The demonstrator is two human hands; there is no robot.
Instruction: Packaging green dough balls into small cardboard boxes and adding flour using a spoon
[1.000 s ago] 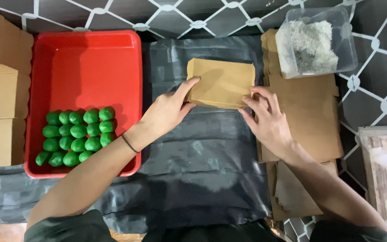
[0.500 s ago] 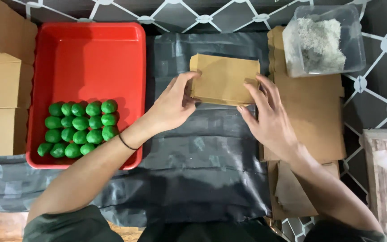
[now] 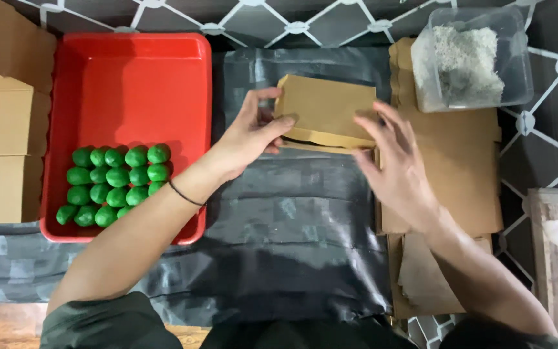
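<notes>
Both hands have shifted on the box (image 3: 326,110) since the earlier frame: my left hand (image 3: 248,137) has slid along its left end, and my right hand (image 3: 392,165) has dropped off its right side and now blurs just below that corner. The box lies on the black sheet (image 3: 298,226), right of the red tray (image 3: 130,84) and left of the flat card stack (image 3: 447,174).

My left grip is closed on the box, thumb on top and fingers curled at the end. My right grip is spread open, holding nothing; whether it touches the box edge I cannot tell.

By my judgement the box is partly shaped, its front flap raised but not tucked. Green balls (image 3: 116,184) sit in the tray; none are in the box.
</notes>
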